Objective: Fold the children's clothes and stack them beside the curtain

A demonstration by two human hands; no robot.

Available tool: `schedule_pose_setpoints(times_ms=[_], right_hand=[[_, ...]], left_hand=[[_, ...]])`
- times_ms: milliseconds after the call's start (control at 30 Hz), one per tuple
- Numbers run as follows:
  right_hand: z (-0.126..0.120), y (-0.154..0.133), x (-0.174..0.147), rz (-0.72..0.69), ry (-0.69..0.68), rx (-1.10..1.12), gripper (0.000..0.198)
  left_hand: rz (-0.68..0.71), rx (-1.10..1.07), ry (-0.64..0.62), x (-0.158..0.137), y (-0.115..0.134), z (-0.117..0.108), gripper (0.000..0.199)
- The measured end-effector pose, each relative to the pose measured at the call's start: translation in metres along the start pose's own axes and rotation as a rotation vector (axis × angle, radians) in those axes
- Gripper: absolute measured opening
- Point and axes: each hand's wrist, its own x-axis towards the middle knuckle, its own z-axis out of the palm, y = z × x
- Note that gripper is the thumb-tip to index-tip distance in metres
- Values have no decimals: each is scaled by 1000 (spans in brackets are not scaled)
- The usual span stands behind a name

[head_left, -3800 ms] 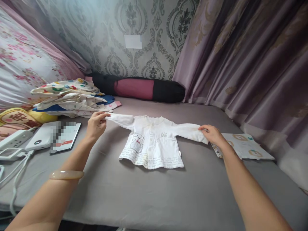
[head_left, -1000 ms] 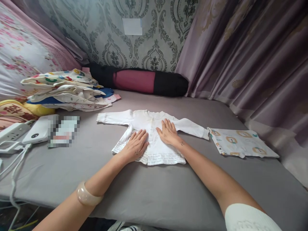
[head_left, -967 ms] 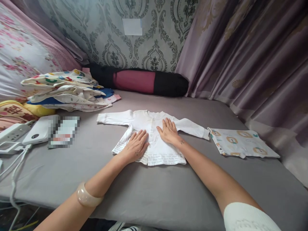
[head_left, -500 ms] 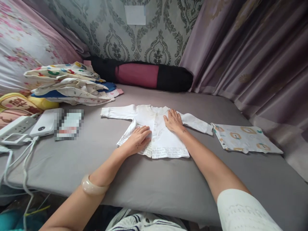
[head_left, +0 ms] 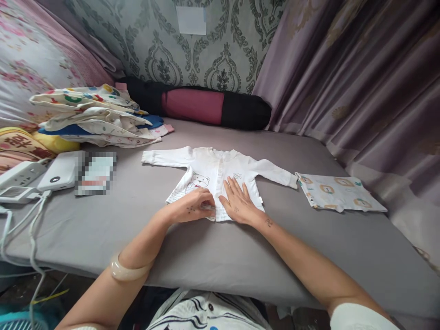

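A small white baby shirt (head_left: pixel 206 169) lies flat with both sleeves spread and a bear drawing on its left half. At its lower front edge, by the middle opening, my left hand (head_left: pixel 192 205) has curled fingers pinching the cloth near the hem. My right hand (head_left: pixel 237 199) rests palm down on the right half, fingers spread and pressed on the fabric. The tip of the right sleeve reaches a folded patterned cloth (head_left: pixel 338 191), which lies apart from both hands.
A pile of baby clothes (head_left: pixel 99 117) sits at the back left, before a black and maroon bolster-shaped bag (head_left: pixel 192 106). On the left are a power strip (head_left: pixel 24 174), a white power bank (head_left: pixel 63 172), cables and a blurred-out flat item (head_left: pixel 96 173). Grey sheet (head_left: pixel 192 256) covers the surface.
My right hand has slid from the shirt's upper chest down to its lower right half. My left hand has gone from lying flat to pinching near the hem, uncovering the bear drawing.
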Motion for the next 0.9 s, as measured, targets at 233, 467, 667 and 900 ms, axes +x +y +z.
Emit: schedule_pose_setpoints(times_ms=[233,467,667,900], right_hand=[[5,-14,-49,-217,47,34,69],[0,-14,-57,-290,266,46,28],[-7,-2,-40,-258,256,146,20],[-3,-6,-48,-304,277,127,14]], left_hand=[[17,18,-57,-6,3,-2,44],[-24,47,-49,-6,6,-4,27],[11,6,18,-1,3,-4,41],[-120,-18,146,0,1,2,37]])
